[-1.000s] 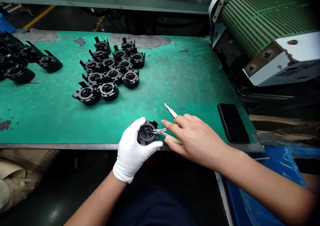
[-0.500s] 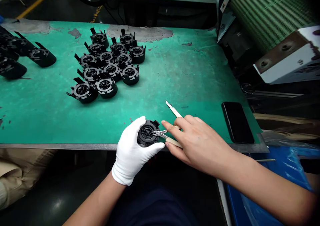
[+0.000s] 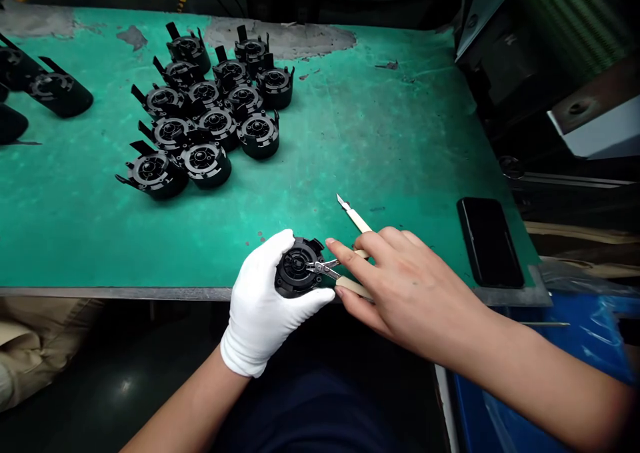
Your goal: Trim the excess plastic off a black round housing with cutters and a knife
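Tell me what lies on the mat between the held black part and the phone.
In the head view, the right hand with cutters and a knife lie between the black part and the phone.

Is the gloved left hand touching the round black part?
Touching. The head view shows the left hand wrapped around the round black part, thumb and fingers pressed against its rim.

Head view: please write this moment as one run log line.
left hand: grips black round part | right hand: nippers on part, knife too | phone: on mat
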Demonstrator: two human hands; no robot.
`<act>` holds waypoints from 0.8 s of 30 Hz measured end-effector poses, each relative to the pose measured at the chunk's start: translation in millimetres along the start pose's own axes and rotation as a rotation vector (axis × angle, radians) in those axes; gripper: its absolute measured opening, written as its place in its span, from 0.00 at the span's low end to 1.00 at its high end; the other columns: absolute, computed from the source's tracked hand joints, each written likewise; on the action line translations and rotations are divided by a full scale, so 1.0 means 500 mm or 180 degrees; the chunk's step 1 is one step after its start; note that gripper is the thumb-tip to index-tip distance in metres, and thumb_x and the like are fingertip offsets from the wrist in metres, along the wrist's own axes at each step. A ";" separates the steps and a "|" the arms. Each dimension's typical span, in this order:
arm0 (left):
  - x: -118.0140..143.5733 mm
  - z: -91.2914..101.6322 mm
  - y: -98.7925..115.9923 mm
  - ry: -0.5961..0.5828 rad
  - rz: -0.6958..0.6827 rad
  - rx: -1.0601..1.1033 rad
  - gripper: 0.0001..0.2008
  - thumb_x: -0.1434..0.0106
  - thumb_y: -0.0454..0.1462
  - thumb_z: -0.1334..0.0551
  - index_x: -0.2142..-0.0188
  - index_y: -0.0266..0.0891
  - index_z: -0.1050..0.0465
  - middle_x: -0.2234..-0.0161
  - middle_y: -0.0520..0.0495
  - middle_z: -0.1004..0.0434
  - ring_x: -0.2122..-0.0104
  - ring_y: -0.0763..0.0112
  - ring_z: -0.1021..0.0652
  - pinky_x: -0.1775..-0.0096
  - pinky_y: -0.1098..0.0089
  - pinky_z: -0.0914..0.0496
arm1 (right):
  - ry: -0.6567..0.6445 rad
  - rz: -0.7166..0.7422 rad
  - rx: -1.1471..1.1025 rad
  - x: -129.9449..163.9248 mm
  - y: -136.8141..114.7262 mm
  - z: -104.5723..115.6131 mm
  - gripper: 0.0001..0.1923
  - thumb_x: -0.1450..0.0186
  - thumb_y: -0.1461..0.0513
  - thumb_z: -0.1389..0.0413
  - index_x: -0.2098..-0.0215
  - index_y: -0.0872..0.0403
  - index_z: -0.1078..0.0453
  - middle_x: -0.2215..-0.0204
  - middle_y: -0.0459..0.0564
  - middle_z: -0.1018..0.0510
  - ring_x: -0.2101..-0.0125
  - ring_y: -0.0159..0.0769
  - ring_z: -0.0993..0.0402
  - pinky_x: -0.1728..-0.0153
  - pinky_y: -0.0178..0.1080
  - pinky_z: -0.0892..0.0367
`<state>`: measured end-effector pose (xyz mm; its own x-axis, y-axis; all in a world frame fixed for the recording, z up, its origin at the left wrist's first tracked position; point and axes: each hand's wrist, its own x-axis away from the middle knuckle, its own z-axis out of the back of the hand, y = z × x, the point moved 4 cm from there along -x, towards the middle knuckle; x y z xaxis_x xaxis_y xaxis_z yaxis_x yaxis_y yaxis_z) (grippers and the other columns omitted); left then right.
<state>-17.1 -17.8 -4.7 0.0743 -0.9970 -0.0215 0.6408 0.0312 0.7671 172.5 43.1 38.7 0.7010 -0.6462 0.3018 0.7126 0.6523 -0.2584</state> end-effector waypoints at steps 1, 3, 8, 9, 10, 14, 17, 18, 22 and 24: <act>0.000 0.000 0.001 0.0001 -0.0005 -0.0011 0.43 0.48 0.52 0.25 0.38 0.41 0.36 0.41 0.43 0.29 0.41 0.58 0.27 0.37 0.58 0.32 | 0.0005 -0.0010 0.0043 0.000 -0.002 0.001 0.27 0.28 0.53 0.53 0.33 0.52 0.39 0.59 0.55 0.28 0.60 0.46 0.36 0.60 0.48 0.41; -0.001 -0.001 0.003 -0.0016 -0.0003 -0.0029 0.43 0.48 0.52 0.25 0.38 0.41 0.36 0.41 0.43 0.29 0.41 0.57 0.27 0.37 0.57 0.32 | 0.0034 -0.0013 0.0136 -0.001 -0.007 0.004 0.27 0.28 0.54 0.52 0.34 0.53 0.38 0.61 0.56 0.27 0.62 0.46 0.36 0.61 0.48 0.41; -0.003 0.000 0.003 -0.0018 0.0064 -0.0017 0.41 0.48 0.51 0.25 0.39 0.42 0.36 0.41 0.43 0.29 0.41 0.56 0.27 0.37 0.56 0.32 | 0.0072 0.0031 0.0450 -0.006 -0.022 0.013 0.24 0.28 0.56 0.52 0.38 0.54 0.33 0.67 0.54 0.27 0.67 0.44 0.33 0.69 0.46 0.44; -0.003 0.000 0.003 -0.0015 0.0064 -0.0011 0.41 0.48 0.51 0.25 0.39 0.42 0.36 0.41 0.43 0.29 0.41 0.56 0.27 0.37 0.56 0.32 | 0.0034 0.0047 0.0481 -0.008 -0.023 0.013 0.23 0.28 0.56 0.52 0.38 0.54 0.33 0.68 0.54 0.27 0.68 0.44 0.32 0.70 0.46 0.44; -0.003 0.001 0.003 -0.0019 0.0060 -0.0006 0.41 0.48 0.51 0.25 0.39 0.42 0.35 0.41 0.43 0.29 0.41 0.56 0.27 0.37 0.56 0.31 | -0.0010 0.0063 0.0492 -0.009 -0.024 0.013 0.22 0.28 0.56 0.52 0.39 0.54 0.32 0.68 0.53 0.26 0.68 0.44 0.31 0.71 0.45 0.44; -0.002 0.001 0.003 -0.0014 0.0017 -0.0022 0.41 0.48 0.52 0.25 0.39 0.42 0.35 0.41 0.43 0.29 0.42 0.56 0.27 0.37 0.56 0.31 | -0.0224 0.0055 0.0381 -0.013 -0.016 0.011 0.20 0.27 0.57 0.51 0.40 0.53 0.32 0.67 0.51 0.25 0.67 0.43 0.26 0.74 0.44 0.46; -0.001 0.001 0.003 0.0013 0.0024 -0.0010 0.42 0.48 0.52 0.25 0.38 0.42 0.36 0.42 0.43 0.28 0.42 0.56 0.26 0.37 0.56 0.31 | -0.0282 -0.0044 0.0221 -0.010 -0.003 0.004 0.20 0.27 0.55 0.52 0.40 0.52 0.32 0.64 0.50 0.23 0.64 0.43 0.24 0.73 0.43 0.44; 0.000 0.000 0.003 0.0015 0.0037 -0.0005 0.43 0.48 0.52 0.25 0.38 0.42 0.36 0.42 0.43 0.28 0.42 0.56 0.26 0.37 0.56 0.31 | -0.0245 -0.0106 0.0161 -0.008 0.001 0.001 0.21 0.27 0.54 0.53 0.40 0.51 0.33 0.63 0.50 0.23 0.64 0.43 0.24 0.73 0.43 0.43; 0.001 0.002 0.005 0.0065 -0.0021 -0.0039 0.43 0.49 0.52 0.25 0.38 0.42 0.36 0.42 0.42 0.28 0.42 0.55 0.26 0.37 0.55 0.31 | -0.0025 -0.0386 -0.0136 0.005 0.013 -0.011 0.25 0.27 0.51 0.54 0.36 0.50 0.37 0.59 0.50 0.24 0.60 0.42 0.26 0.66 0.43 0.38; 0.001 0.003 0.005 0.0080 -0.0082 -0.0036 0.43 0.49 0.52 0.25 0.38 0.42 0.36 0.42 0.42 0.27 0.42 0.55 0.26 0.38 0.54 0.31 | 0.0018 -0.0385 -0.0251 0.010 0.009 -0.014 0.27 0.28 0.51 0.52 0.34 0.51 0.38 0.59 0.52 0.25 0.58 0.44 0.29 0.60 0.45 0.37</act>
<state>-16.4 -18.3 -1.7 0.0768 -0.9954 -0.0573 0.6513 0.0066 0.7588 179.5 39.8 32.5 0.6097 -0.7207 0.3300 0.7919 0.5364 -0.2919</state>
